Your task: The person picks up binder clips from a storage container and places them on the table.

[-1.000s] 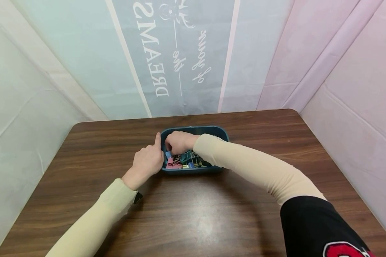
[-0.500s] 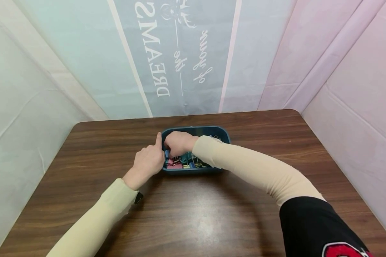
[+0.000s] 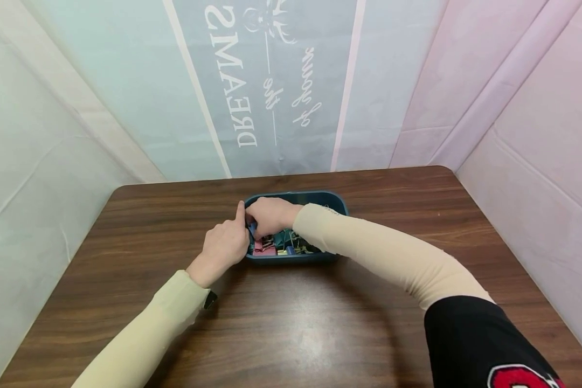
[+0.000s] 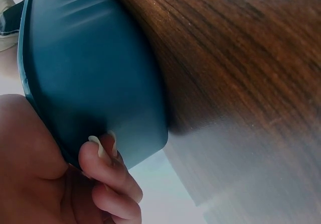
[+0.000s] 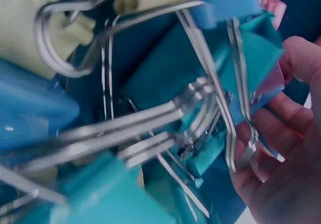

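Bin: a dark teal bin with rounded corners sits near the far edge of a dark wood-grain surface, its long side facing the person.
Clips in the bin: a jumble of binder clips, among them a pink clip at the near left, a large teal clip, a pale yellow clip and several blue ones, with silver wire handles crossing over one another.
Left hand: this hand grips the bin's left end, index finger extended along the rim, other fingers bent against the outside wall.
Right hand: reaching inside the bin's left end, this hand has its fingers bent down among the clips, just beside a blue clip; I cannot tell whether they pinch one.
Sleeves: a pale sleeve covers the left forearm; the right wears a cream sleeve below a black upper sleeve with a red and white patch.
Backdrop: pale sheeting behind the surface, with mirrored white lettering reading DREAMS.
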Demonstrator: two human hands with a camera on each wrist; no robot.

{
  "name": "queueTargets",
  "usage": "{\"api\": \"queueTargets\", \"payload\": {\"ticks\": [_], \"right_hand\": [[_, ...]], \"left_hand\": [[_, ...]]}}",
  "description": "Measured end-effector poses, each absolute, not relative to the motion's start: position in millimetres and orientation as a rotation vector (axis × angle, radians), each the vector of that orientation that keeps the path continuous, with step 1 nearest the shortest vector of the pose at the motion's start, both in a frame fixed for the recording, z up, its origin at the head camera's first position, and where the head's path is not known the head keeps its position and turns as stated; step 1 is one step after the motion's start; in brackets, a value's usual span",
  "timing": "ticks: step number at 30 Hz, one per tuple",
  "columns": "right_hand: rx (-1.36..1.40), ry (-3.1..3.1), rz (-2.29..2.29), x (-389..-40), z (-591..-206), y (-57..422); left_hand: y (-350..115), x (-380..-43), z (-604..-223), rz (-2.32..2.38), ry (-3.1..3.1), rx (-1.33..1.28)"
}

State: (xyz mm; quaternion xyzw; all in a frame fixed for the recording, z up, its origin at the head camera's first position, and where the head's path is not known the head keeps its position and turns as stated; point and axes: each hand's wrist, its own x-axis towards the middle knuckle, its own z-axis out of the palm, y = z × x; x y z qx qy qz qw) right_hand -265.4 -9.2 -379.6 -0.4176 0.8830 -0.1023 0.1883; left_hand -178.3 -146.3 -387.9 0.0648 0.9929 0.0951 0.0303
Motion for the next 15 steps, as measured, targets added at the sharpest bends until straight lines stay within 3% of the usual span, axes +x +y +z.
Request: {"api": "queueTargets", "payload": {"ticks": [15], "right_hand": [[-1.302, 2.471, -0.592, -273, -345, 23]], "left_hand": [[-143, -178, -387, 0.301, 3.062, 0.157]]}}
